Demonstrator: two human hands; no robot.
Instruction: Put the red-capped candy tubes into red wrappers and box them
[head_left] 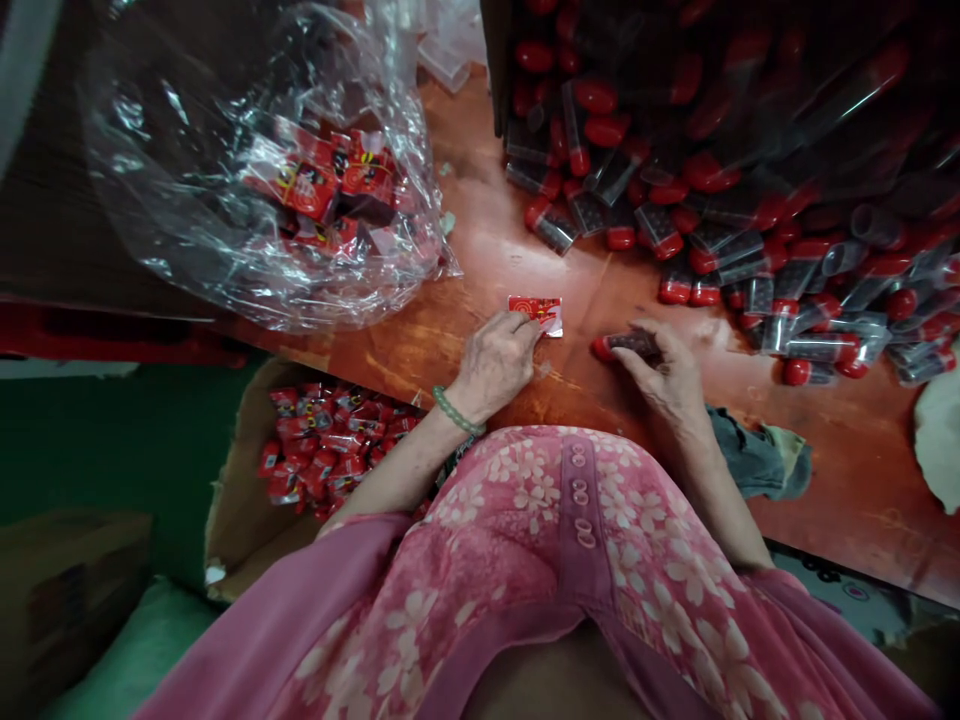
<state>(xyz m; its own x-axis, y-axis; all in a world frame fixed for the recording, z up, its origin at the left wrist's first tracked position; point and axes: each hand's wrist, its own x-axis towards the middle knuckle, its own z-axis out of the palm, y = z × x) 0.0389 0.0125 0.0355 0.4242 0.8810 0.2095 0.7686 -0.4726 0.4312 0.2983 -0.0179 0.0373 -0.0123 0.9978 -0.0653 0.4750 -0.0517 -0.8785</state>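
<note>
On the wooden table, my left hand has its fingertips on a small red printed label, whose right end looks pale. To the right, my right hand holds a small clear tube with dark contents and a red cap between thumb and fingers, the cap pointing left. A short gap separates the tube from the label. Many similar red-capped tubes lie in a heap at the upper right.
A clear plastic bag with red printed pieces stands at the upper left. Below it, a cardboard box holds many red wrapped items. A dark cloth lies right of my right forearm. The table extends right.
</note>
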